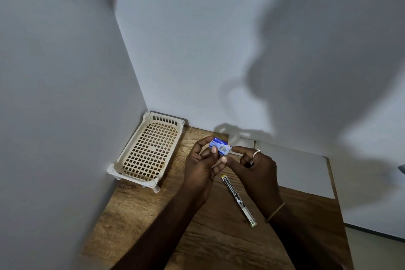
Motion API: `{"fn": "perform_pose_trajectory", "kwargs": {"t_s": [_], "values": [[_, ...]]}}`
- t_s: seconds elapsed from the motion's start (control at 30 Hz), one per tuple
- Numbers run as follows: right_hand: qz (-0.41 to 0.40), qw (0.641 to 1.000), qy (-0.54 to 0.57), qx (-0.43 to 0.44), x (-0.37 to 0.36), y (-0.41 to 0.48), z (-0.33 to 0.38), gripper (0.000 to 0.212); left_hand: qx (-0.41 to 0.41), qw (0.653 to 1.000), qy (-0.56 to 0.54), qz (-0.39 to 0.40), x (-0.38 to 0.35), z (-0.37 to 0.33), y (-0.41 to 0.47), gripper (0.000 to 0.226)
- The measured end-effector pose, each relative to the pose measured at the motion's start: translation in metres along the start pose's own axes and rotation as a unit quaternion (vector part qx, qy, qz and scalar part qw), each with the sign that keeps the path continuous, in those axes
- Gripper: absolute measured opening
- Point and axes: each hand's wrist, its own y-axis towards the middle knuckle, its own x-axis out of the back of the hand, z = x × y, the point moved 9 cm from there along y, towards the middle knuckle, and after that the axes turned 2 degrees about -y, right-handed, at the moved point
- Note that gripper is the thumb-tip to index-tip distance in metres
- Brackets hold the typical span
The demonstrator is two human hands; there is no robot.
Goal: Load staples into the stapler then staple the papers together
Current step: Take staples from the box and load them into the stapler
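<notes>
Above the tabletop [197,237], the fingers [213,151] of the left hand [201,166] grip a blue staple box [220,145] by its sides, and the right hand [258,166] pinches its right end. I judge the step is opening the box, so loading is not yet begun. Just below the hands the stapler [238,200] lies unfolded flat; the papers [295,166] wait behind, on the right. Next, the box must open gently, so that no strip falls, then one strip goes to the stapler.

Blue staple box [220,145], cream grid-holed tray [151,149], brown wood-grain table [208,237], white papers [295,171].
</notes>
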Motion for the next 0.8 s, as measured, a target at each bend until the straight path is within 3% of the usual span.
{"fn": "perform_pose_trajectory", "kwargs": {"t_s": [0.17, 0.27, 0.4, 0.47, 0.6, 0.8], "values": [[0.002, 1.0, 0.013, 0.026, -0.031, 0.01, 0.012, 0.035, -0.038, 0.998, 0.039, -0.02, 0.021, -0.022, 0.005, 0.028], [0.018, 0.999, 0.029, 0.021, -0.057, 0.018, 0.01, 0.027, -0.073, 0.993, 0.082, -0.033, 0.04, -0.043, 0.011, 0.024], [0.041, 0.999, 0.021, 0.02, -0.105, 0.03, 0.007, 0.033, -0.111, 0.977, 0.166, -0.074, 0.079, -0.07, 0.022, 0.02], [0.061, 0.998, 0.005, 0.009, -0.135, 0.034, 0.004, 0.03, -0.138, 0.948, 0.264, -0.11, 0.103, -0.085, 0.028, 0.019], [0.105, 0.993, -0.05, -0.004, -0.195, 0.034, -0.002, 0.026, -0.143, 0.832, 0.497, -0.203, 0.15, -0.112, 0.041, 0.02], [0.197, 0.974, -0.113, -0.004, -0.26, 0.027, -0.002, 0.034, -0.074, 0.743, 0.627, -0.223, 0.194, -0.129, 0.056, 0.027]]}}
